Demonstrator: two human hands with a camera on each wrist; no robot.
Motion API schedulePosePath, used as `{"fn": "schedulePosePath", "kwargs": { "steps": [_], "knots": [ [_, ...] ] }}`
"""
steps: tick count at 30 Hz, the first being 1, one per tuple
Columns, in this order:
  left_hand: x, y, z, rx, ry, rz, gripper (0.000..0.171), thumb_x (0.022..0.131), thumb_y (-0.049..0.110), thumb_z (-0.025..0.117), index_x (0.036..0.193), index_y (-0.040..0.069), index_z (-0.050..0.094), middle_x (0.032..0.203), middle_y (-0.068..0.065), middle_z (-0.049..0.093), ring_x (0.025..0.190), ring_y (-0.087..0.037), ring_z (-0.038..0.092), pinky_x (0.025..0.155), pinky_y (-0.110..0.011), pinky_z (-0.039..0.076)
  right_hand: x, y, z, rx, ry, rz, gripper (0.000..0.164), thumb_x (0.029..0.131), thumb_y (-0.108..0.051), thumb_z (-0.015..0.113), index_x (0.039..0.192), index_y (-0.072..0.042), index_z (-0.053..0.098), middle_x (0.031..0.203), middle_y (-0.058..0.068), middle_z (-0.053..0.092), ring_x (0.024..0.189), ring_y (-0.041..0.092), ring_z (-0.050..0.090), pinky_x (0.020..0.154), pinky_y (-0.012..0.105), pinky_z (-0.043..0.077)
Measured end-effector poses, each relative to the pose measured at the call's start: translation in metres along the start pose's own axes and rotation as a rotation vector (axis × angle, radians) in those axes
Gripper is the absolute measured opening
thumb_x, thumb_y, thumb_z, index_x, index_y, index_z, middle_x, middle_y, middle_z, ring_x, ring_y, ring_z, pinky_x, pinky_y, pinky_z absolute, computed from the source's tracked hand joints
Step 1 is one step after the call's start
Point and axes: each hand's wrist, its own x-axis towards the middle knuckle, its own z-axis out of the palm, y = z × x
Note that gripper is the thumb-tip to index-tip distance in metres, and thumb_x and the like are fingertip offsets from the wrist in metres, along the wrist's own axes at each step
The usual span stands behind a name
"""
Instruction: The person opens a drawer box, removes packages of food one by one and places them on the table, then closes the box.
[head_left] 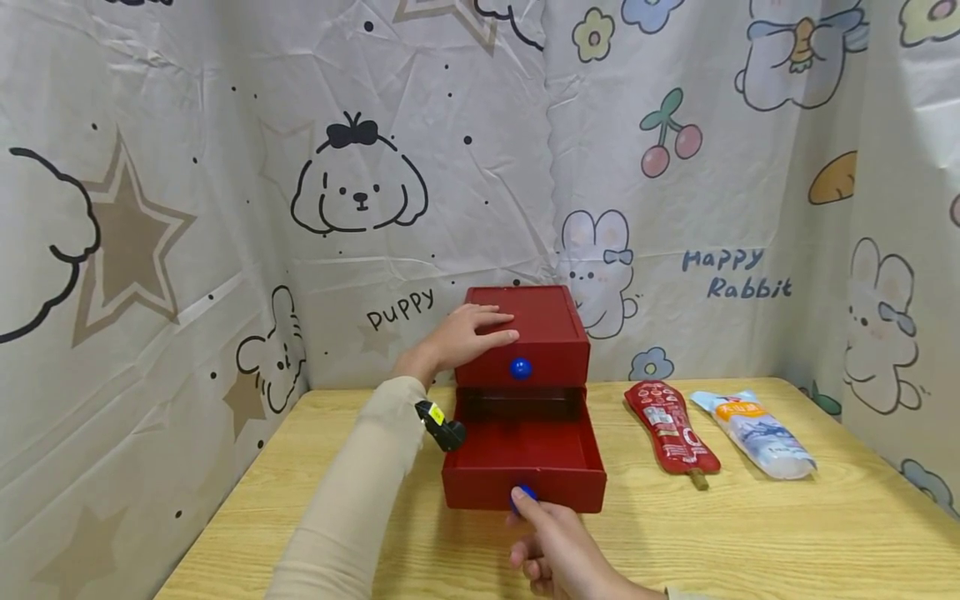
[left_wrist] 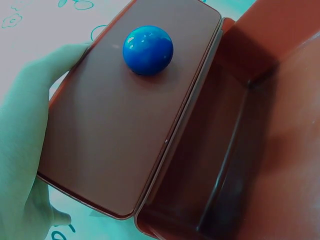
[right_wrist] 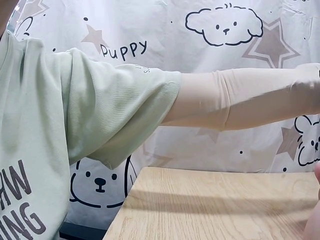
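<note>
Red plastic box (head_left: 528, 310), 2 drawers, stands on wood-grain table (head_left: 416, 537), approx. mid-view, near the patterned curtain (head_left: 495, 187) behind. Upper drawer (head_left: 558, 367) flush w/ the body; its round blue knob (head_left: 521, 367) faces front. Lower drawer (head_left: 480, 490) is pulled well out twd the person; red interior bare in the part seen.

L hand (head_left: 474, 335): laid over left part of box top, fingers extended, spread wide; rests on the lid rather than gripping it. L wrist view: thumb at one edge, other fingertips past a corner of same end, knob face btwn. Black wrist cam (head_left: 447, 432) w/ yellow tag sits at the wrist, beside the lower drawer's left wall.

R hand (head_left: 558, 552): narrow grip, thumb on lower blue knob (head_left: 532, 492), index just under it, i.e. a pinch; remaining fingers loosely curled below. How firm: can't tell.

Right of box, well apart from it: red printed pouch (head_left: 675, 433), brownish spout end twd near edge; just beside, white/blue packet (head_left: 765, 437) w/ orange label. Both lie flat.

R wrist view: lt green shirt (right_wrist: 115, 100), beige sleeve (right_wrist: 255, 95) on L arm, part of table.
</note>
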Motion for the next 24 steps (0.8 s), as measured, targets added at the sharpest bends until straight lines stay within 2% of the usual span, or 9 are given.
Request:
{"fn": "schedulePosePath", "kwargs": {
  "steps": [24],
  "knots": [
    [0.0008, -0.0008, 0.0005, 0.005, 0.0, 0.007, 0.061, 0.097, 0.052, 0.06, 0.15, 0.021, 0.058, 0.161, -0.005, 0.042, 0.153, -0.031, 0.022, 0.121, -0.054, 0.02, 0.0062, -0.0027, -0.0033, -0.039, -0.019, -0.043, 0.044, 0.107, -0.049, 0.051, 0.102, -0.005, 0.06, 0.062, -0.001, 0.057, 0.048, 0.007, 0.044, 0.05, 0.021, 0.037]
  ]
}}
